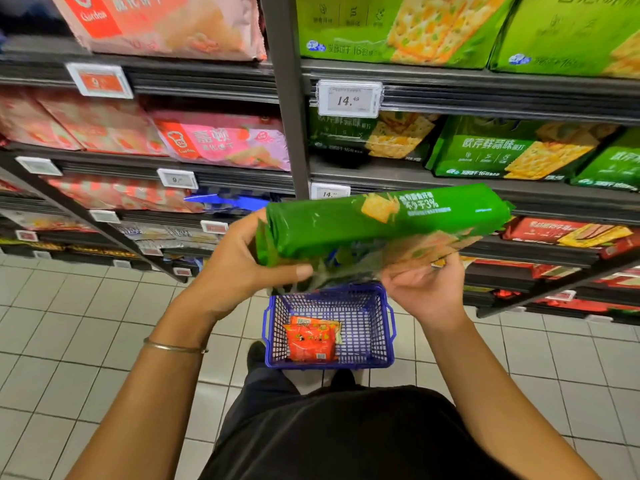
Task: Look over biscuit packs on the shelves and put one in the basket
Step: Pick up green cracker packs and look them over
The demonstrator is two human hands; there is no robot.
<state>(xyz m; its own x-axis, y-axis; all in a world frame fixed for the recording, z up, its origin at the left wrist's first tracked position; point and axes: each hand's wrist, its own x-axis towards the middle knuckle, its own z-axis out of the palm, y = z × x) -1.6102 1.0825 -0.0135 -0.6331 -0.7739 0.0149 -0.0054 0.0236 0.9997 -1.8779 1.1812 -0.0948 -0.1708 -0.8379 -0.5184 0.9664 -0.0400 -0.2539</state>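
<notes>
1 long green plastic biscuit pack (374, 223) held over blue mesh plastic basket (377, 327); left hand (242, 268) grip clamped on its left end, right hand (426, 289) grip curled round its underside, blurred.

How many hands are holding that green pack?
2. The left hand grips the green pack at its left end; the right hand holds its lower edge, fingers blurred.

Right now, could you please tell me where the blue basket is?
In the head view the basket stands on the tiled floor, low centre, below the green pack; an orange packet lies in it.
</notes>
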